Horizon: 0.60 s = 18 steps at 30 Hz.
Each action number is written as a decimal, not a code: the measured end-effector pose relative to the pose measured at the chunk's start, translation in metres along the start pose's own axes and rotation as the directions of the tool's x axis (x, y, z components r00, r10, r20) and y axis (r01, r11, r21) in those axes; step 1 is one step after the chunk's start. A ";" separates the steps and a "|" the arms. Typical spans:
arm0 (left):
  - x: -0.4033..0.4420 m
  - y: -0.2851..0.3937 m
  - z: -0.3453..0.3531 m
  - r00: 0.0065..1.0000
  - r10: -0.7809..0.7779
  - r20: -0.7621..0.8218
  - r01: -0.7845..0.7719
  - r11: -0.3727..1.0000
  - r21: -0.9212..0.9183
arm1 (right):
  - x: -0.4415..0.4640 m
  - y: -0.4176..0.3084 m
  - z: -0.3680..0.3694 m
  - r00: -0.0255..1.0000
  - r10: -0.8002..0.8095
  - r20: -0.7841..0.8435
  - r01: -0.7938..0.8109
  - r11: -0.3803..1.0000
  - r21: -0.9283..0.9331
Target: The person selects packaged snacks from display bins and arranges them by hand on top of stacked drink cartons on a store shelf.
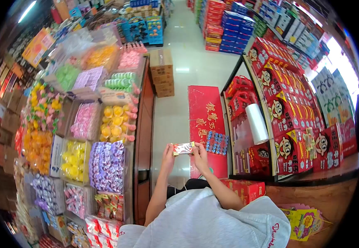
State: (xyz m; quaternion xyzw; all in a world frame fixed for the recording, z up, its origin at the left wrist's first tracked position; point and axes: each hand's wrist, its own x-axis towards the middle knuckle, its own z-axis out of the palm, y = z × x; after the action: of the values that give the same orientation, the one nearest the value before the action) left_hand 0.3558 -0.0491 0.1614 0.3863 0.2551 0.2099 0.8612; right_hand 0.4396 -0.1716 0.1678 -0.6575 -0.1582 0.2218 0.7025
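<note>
Floor [181, 53]: pale, glossy. On it: 1 long red panel [202, 99], white characters; 1 brown carton stack [162, 74]. Blue-topped multipack [217, 143] sits on the panel.

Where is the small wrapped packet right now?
In the head view, the wrapped packet is near the center, held at its ends between the left hand and right hand, left of the blue-topped pack.

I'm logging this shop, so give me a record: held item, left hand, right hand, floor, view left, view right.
Held item: flat red and white packet with gold ends
Left hand: on the packet's left end
Right hand: on its right end
Floor: pale, glossy; long red sheet with white characters
View left: purple and white wrapped pieces
View right: red cartons with cartoon faces; white plastic roll
</note>
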 end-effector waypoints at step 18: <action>0.042 -0.085 0.146 0.960 -0.171 0.220 0.141 0.979 0.146 | 0.016 -0.012 -0.161 0.958 0.019 -0.288 0.024 0.989 0.145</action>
State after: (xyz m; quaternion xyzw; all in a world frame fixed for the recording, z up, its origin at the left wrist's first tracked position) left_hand 0.4902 -0.1595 0.1671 0.4417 0.1958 0.0778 0.8721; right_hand 0.5369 -0.3014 0.1644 -0.6291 -0.0383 0.1336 0.7648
